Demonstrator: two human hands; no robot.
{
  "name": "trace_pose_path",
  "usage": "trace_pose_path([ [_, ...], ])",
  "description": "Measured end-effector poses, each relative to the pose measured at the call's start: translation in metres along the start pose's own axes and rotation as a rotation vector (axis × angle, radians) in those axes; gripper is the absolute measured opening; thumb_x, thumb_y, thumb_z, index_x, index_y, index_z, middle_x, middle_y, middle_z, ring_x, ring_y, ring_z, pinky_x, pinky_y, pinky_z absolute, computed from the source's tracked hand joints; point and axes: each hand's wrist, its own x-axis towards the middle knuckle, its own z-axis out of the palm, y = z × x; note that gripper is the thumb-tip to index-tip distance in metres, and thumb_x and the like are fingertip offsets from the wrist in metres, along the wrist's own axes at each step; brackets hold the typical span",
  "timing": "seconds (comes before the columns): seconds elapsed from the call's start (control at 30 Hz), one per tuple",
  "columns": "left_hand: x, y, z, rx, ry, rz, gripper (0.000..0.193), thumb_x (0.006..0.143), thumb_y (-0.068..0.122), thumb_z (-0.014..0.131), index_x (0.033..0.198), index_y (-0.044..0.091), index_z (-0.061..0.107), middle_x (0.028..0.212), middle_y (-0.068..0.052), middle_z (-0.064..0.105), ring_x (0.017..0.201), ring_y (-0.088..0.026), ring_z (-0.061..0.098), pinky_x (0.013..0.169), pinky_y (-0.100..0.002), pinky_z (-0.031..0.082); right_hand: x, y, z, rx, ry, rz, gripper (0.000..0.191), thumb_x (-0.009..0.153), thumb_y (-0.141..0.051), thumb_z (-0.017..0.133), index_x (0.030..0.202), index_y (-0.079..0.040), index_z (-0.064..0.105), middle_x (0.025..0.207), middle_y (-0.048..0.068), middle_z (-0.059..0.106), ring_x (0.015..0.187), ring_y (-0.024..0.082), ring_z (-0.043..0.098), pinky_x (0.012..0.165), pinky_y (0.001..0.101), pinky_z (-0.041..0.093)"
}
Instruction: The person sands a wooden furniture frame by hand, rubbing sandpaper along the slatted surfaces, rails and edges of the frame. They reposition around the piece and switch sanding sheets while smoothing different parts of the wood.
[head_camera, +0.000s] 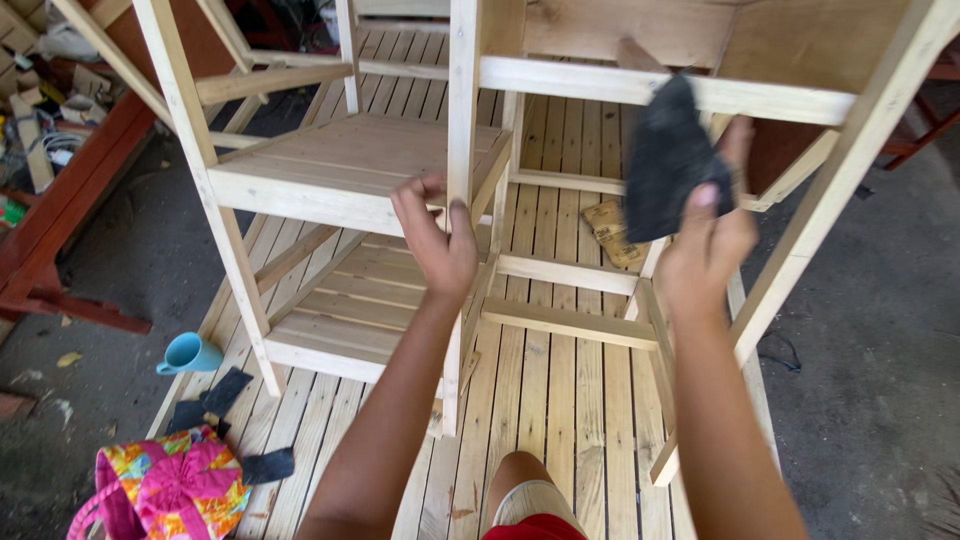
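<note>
A pale wooden frame with slatted shelves (350, 160) stands on a slatted wooden platform (560, 400) in front of me. My left hand (435, 240) grips one of its upright legs (462, 110) just beside the upper shelf. My right hand (705, 245) is raised and pinches a dark grey sheet of sandpaper (668, 160), held up near the frame's horizontal top rail (600, 85). My knee shows at the bottom edge.
A light blue mug (188, 354) lies on the platform's left edge. Dark sandpaper scraps (215, 398) and a pink patterned bag (170, 485) sit lower left. A small wooden block (612, 230) lies under the frame. Concrete floor surrounds; a red bench is at left.
</note>
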Motion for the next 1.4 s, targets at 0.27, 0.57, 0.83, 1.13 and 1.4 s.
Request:
trace_pose_path([
  [0.27,0.068,-0.013,0.049,0.239,-0.313,-0.221,0.069,0.092,0.058,0.065,0.126,0.002,0.048,0.104,-0.020,0.069,0.093,-0.039,0.070,0.081,-0.051,0.053,0.068,0.052,-0.024,-0.747,-0.079,-0.203,0.055,0.116,-0.010,0.038,0.169,-0.006,0.025,0.178,0.012,0.016,0.167,0.035,0.011,0.135,0.0461,0.030],
  [0.57,0.054,-0.039,0.054,0.254,-0.230,-0.163,0.042,0.108,0.050,0.040,0.127,0.014,0.053,0.087,-0.017,0.076,0.084,-0.045,0.071,0.070,-0.057,0.053,0.064,0.095,0.188,-0.948,-0.382,-0.626,0.063,0.105,-0.019,0.048,0.166,-0.009,0.037,0.175,0.006,0.022,0.164,0.025,0.017,0.132,0.0485,0.016],
  [0.83,0.050,-0.028,0.056,0.326,-0.259,-0.256,0.042,0.107,0.052,0.035,0.119,0.015,0.052,0.076,-0.013,0.073,0.076,-0.043,0.072,0.066,-0.056,0.054,0.092,0.129,-0.052,-1.145,-0.328,-0.685,0.056,0.108,-0.010,0.051,0.164,-0.004,0.052,0.173,0.023,0.040,0.161,0.044,0.031,0.129,0.0600,0.021],
  [1.13,0.051,-0.023,0.055,0.357,-0.257,-0.226,0.044,0.107,0.053,0.034,0.120,0.014,0.051,0.080,-0.015,0.074,0.077,-0.044,0.072,0.064,-0.058,0.053,0.090,0.096,0.129,-1.368,-0.349,-0.943,0.069,0.106,-0.029,0.050,0.171,-0.024,0.030,0.178,0.008,0.014,0.164,0.028,0.012,0.133,0.0491,0.011],
  [1.4,0.054,-0.025,0.055,0.300,-0.299,-0.218,0.048,0.108,0.054,0.031,0.117,0.012,0.051,0.077,-0.015,0.073,0.077,-0.045,0.071,0.067,-0.059,0.053,0.121,0.063,0.068,-1.220,-0.570,-0.851,0.077,0.112,-0.057,0.041,0.173,-0.013,0.030,0.178,0.008,0.034,0.164,0.021,0.032,0.127,0.0451,0.027],
])
